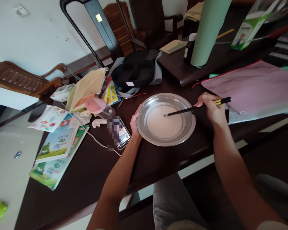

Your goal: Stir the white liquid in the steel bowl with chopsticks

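A wide metal bowl (189, 126) stands on the dark table, with a pale, milky liquid (158, 126) in its bottom. My left hand (135, 123) grips the bowl's left rim, fingers partly hidden behind its wall. In my right hand (212, 107) is a pair of black chopsticks (182, 111) with gold bands near their upper ends. The fingers are closed round them, and their tips dip into the liquid near the bowl's middle. A phone (120, 132) with a lit screen lies just left of my left hand.
Left of the bowl are a pink-topped bottle (98, 107), a white cable (96, 140) and books (55, 150). Behind it sits a black bag (135, 68). At the right lie a pink zip pouch (252, 86), a green roll (208, 32) and a dark bottle (189, 48).
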Demonstrator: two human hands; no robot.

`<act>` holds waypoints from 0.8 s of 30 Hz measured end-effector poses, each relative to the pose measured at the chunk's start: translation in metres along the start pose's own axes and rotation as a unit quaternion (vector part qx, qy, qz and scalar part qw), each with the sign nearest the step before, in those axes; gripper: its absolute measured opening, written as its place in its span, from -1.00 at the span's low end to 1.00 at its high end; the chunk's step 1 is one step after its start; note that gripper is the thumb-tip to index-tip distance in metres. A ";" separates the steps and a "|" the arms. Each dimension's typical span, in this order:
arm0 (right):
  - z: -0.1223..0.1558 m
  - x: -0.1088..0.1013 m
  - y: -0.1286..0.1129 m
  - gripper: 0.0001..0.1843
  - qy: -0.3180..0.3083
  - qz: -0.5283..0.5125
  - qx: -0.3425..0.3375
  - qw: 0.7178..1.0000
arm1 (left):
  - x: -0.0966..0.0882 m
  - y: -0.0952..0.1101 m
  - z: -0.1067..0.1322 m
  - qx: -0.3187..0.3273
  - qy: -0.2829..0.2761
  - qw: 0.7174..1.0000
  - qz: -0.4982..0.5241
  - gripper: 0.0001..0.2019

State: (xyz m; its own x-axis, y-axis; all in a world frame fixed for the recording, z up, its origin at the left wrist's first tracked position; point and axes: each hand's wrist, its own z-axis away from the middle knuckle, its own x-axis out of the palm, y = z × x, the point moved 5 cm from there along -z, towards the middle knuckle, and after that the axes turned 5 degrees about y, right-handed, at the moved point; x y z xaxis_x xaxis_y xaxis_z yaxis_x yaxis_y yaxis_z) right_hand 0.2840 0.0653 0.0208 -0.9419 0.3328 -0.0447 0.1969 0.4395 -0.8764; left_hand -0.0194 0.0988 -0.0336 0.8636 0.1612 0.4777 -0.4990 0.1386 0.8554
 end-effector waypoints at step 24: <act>0.001 0.004 0.000 -0.53 -0.045 -0.027 0.023 0.998 | -0.001 0.001 -0.002 0.028 -0.016 0.999 0.013 -0.60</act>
State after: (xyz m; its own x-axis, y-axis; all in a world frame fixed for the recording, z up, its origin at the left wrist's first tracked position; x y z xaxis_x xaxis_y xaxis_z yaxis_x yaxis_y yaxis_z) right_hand 0.2798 0.0660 0.0204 -0.9719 0.2325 -0.0373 0.1340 0.4161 -0.8994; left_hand -0.0209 0.1012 -0.0335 0.8523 0.1336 0.5057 -0.5179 0.0798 0.8517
